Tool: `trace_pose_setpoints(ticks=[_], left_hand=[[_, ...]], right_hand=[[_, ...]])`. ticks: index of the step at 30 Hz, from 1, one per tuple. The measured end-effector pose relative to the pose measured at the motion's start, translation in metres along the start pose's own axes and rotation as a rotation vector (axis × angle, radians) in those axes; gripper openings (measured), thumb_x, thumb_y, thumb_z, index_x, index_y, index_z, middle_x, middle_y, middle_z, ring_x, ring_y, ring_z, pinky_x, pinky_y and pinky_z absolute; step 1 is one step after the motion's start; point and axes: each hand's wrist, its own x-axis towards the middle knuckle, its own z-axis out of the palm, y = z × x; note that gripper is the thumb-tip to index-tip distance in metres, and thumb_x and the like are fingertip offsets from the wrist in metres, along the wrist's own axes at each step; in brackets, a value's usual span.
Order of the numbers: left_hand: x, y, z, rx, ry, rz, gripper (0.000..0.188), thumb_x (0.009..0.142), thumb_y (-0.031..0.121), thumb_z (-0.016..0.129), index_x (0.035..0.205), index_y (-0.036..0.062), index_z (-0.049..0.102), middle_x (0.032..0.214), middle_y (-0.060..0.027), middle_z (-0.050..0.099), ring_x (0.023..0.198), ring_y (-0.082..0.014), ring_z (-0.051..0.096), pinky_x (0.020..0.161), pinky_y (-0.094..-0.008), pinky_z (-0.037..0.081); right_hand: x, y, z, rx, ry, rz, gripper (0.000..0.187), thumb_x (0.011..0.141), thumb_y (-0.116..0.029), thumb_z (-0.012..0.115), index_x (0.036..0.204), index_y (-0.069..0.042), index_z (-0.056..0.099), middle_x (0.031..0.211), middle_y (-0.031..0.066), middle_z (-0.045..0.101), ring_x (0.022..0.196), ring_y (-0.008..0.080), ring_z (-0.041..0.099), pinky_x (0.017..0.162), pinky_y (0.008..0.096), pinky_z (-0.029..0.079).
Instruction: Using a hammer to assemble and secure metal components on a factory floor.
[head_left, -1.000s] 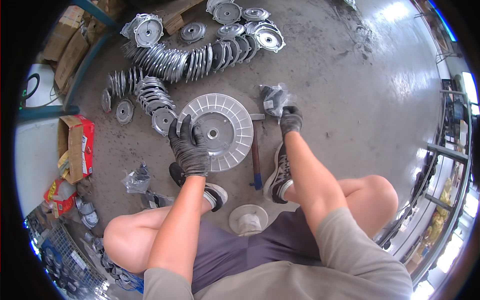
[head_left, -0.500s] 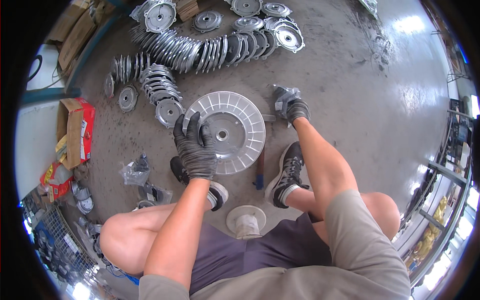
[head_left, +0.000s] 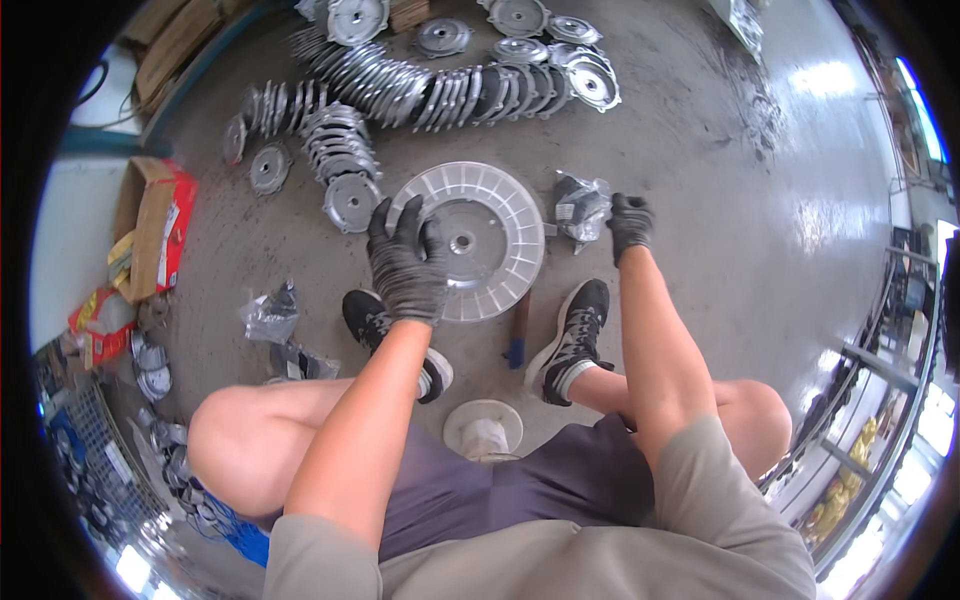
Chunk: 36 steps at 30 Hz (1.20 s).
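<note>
Left hand (head_left: 408,262) is resting spread-fingered over the left edge of a ribbed disc (head_left: 490,245) that's sitting ahead of the shoes (head_left: 583,325). Right hand (head_left: 631,222) is hovering curled beside a plastic bag (head_left: 588,207), can't tell if it's pinching it. Metal plates (head_left: 445,98) are crowding the floor (head_left: 720,290) beyond.

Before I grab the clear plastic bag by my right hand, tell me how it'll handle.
The bag is probably floppy, since its plastic looks crumpled. Its shiny surface may be slippery. Its irregular shape makes rolling unlikely.
</note>
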Motion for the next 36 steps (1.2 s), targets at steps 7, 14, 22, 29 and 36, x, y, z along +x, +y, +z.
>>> trace_pose_setpoints(ticks=[7,14,22,29,36], left_hand=[[-0.001,-0.002,-0.01,-0.028,-0.043,-0.123,0.04,0.096,0.029,0.068,0.134,0.0176,0.069,0.147,-0.019,0.05,0.13,-0.0396,0.054,0.11,-0.0464,0.046],[-0.001,0.003,-0.013,-0.04,-0.065,-0.141,0.04,0.095,0.029,0.066,0.135,0.0237,0.069,0.149,-0.0162,0.049,0.133,-0.0371,0.054,0.111,-0.0458,0.046],[-0.001,0.004,-0.023,-0.071,-0.107,-0.198,0.042,0.094,0.028,0.066,0.136,0.0271,0.068,0.15,-0.0154,0.049,0.133,-0.0378,0.053,0.111,-0.0463,0.046],[-0.003,0.003,-0.026,-0.097,-0.105,-0.2,0.042,0.094,0.028,0.066,0.136,0.0269,0.068,0.151,-0.0156,0.049,0.135,-0.0381,0.051,0.114,-0.0462,0.044],[-0.003,-0.001,-0.026,-0.075,-0.111,-0.215,0.041,0.094,0.028,0.066,0.136,0.0257,0.068,0.151,-0.0163,0.049,0.135,-0.0384,0.052,0.114,-0.0467,0.044]], right_hand=[[-0.174,-0.167,0.015,0.164,-0.497,-0.632,0.023,0.095,-0.004,0.071,0.116,-0.002,0.066,0.099,0.0093,0.071,0.086,0.0165,0.07,0.077,0.0303,0.058],[-0.229,-0.147,0.054,-0.247,-0.63,-0.951,0.025,0.079,0.003,0.075,0.102,-0.005,0.074,0.098,0.0132,0.067,0.086,0.0252,0.068,0.077,0.0358,0.056],[-0.238,-0.144,0.06,-0.63,-0.604,-1.117,0.021,0.085,-0.02,0.076,0.102,-0.008,0.073,0.109,0.0199,0.067,0.101,0.0411,0.066,0.09,0.0482,0.054],[-0.235,-0.15,0.065,-0.678,-0.638,-1.009,0.022,0.087,-0.02,0.075,0.104,-0.007,0.073,0.109,0.0217,0.067,0.102,0.0408,0.067,0.09,0.0481,0.054],[-0.207,-0.143,0.084,-0.664,-0.827,-0.934,0.021,0.09,-0.02,0.072,0.105,-0.006,0.073,0.103,0.0231,0.071,0.095,0.0422,0.069,0.088,0.0477,0.055]])
